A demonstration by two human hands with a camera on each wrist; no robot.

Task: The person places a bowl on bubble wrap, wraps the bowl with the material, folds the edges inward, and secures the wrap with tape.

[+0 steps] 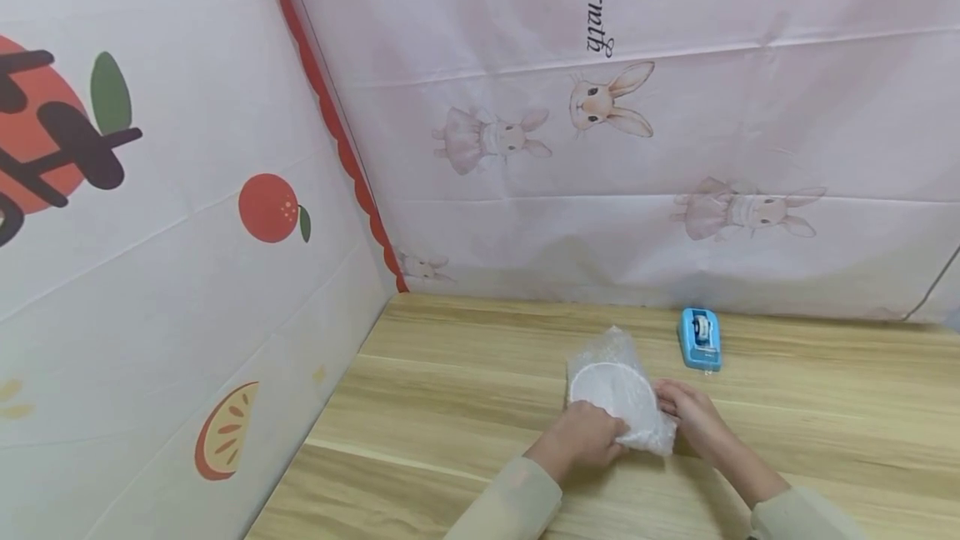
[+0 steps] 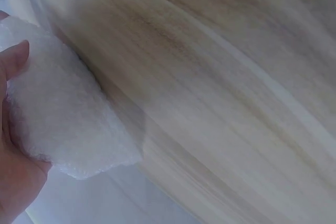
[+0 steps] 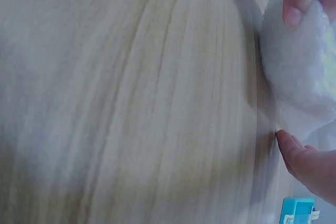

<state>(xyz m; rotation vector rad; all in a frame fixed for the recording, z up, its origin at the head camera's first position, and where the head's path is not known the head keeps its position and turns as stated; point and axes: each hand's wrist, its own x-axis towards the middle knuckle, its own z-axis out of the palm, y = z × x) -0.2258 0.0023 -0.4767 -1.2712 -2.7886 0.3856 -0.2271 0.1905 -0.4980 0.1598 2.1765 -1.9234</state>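
Observation:
A round white item (image 1: 611, 386), which may be a bowl or a dish, lies wrapped in clear bubble wrap (image 1: 617, 344) on the wooden table. My left hand (image 1: 588, 433) grips the near left side of the bundle, its thumb (image 2: 16, 59) lying over the bubble wrap (image 2: 68, 103). At the bundle's right end, my right hand (image 1: 692, 413) touches the loose wrap with its fingers (image 3: 289, 145) fairly straight. How far those fingers reach under the wrap is hidden.
Beyond my right hand stands a blue tape dispenser (image 1: 701, 340) with a roll in it. The wooden table (image 1: 420, 390) meets a rabbit-print cloth (image 1: 517, 248) at the back and a fruit-print cloth (image 1: 225, 307) on the left.

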